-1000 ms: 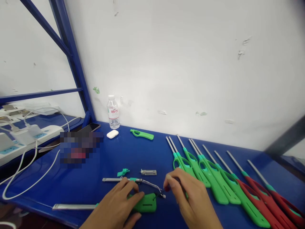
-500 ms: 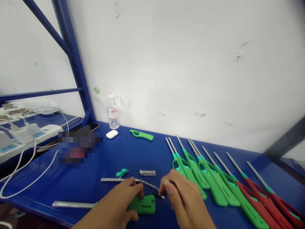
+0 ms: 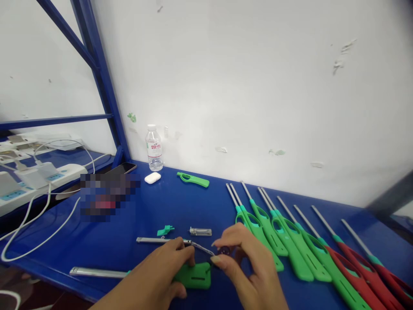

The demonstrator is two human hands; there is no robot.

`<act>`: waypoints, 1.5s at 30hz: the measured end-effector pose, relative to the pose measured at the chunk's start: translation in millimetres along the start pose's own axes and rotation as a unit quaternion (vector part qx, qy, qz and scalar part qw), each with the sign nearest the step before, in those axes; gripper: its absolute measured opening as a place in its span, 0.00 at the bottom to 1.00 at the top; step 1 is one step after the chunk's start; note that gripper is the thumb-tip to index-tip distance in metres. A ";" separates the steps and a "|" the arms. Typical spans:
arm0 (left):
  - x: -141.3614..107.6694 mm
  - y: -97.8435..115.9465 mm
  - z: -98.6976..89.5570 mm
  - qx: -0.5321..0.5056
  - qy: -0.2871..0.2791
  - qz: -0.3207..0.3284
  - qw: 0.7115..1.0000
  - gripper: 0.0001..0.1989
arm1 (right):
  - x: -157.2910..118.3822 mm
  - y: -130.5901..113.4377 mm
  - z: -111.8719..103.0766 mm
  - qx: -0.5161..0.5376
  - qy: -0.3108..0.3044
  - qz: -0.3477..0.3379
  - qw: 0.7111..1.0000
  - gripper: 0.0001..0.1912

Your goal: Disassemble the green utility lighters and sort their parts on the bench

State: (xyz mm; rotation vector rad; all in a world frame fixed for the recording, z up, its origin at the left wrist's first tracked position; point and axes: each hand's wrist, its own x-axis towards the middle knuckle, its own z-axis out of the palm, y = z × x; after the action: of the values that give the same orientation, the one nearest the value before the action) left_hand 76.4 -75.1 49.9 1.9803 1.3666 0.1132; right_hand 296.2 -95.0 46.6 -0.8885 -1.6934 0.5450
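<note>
1. The green handle (image 3: pixel 195 275) lies on the blue tabletop (image 3: pixel 190 206), between the two hands, its left part covered by the left hand. A dark slot shows on its upward face.
2. The left hand (image 3: pixel 166 269) is curled over the green handle, fingers bent on its far side and thumb at its near side, gripping it by the left part.
3. The right hand (image 3: pixel 248 262), to the right of the green handle and just clear of it, is closed in a pinch: thumb and index finger grip a dark round piece (image 3: pixel 223 251).
4. Thin wires (image 3: pixel 201 248) run beyond the green handle, from the upper metal tube (image 3: pixel 151 240) to the right fingertips. Whether they join the dark piece cannot be told.
5. Beyond the green handle lie a clear canister (image 3: pixel 200 232) and, farther left, a small teal piece (image 3: pixel 165 230).
6. Left of the green handle, the lower metal tube (image 3: pixel 97 272) runs behind the left forearm.
7. Well beyond the green handle are a green shell (image 3: pixel 195 179), a white case (image 3: pixel 152 178) and an upright bottle (image 3: pixel 154 148).
8. Right of the green handle, green-handled lighters (image 3: pixel 295 254) and red-handled lighters (image 3: pixel 358 275) lie slanted side by side.
</note>
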 end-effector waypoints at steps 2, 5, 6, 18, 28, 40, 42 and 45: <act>0.3 -5.8 3.2 -0.006 0.006 0.015 1.000 0.21 | 1.4 -1.0 -4.3 0.008 -0.019 0.009 1.000 0.03; 1.5 -8.7 4.6 -0.006 0.005 0.007 1.000 0.21 | 1.7 -2.8 -8.0 0.010 -0.047 -0.004 0.999 0.05; 1.9 -8.3 4.3 -0.007 0.005 0.006 1.000 0.22 | 1.3 -3.5 -8.1 0.018 -0.053 -0.003 0.998 0.07; 1.4 -15.5 6.8 -0.015 0.007 0.054 0.998 0.25 | 2.1 -6.7 -2.8 0.021 -0.001 0.060 0.998 0.04; 0.4 -19.2 9.3 -0.033 0.013 0.054 0.998 0.27 | -0.3 -13.0 4.8 0.107 -0.018 0.121 0.987 0.16; 0.0 -8.2 2.7 -0.033 -0.004 0.044 0.998 0.21 | -2.1 -19.4 8.6 0.188 0.000 0.217 0.958 0.18; 0.3 -4.3 0.0 -0.030 -0.011 0.028 0.999 0.22 | -1.5 -20.3 9.7 0.198 0.017 0.211 0.957 0.16; 0.9 -2.1 -1.5 -0.030 -0.015 0.023 0.999 0.21 | -1.1 -20.4 9.5 0.196 0.038 0.221 0.955 0.16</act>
State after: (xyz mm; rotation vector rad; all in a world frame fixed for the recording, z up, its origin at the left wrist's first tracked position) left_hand 74.5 -73.2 49.4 1.9557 1.2842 0.1428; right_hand 281.5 -107.6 58.1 -0.9792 -1.2509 1.0916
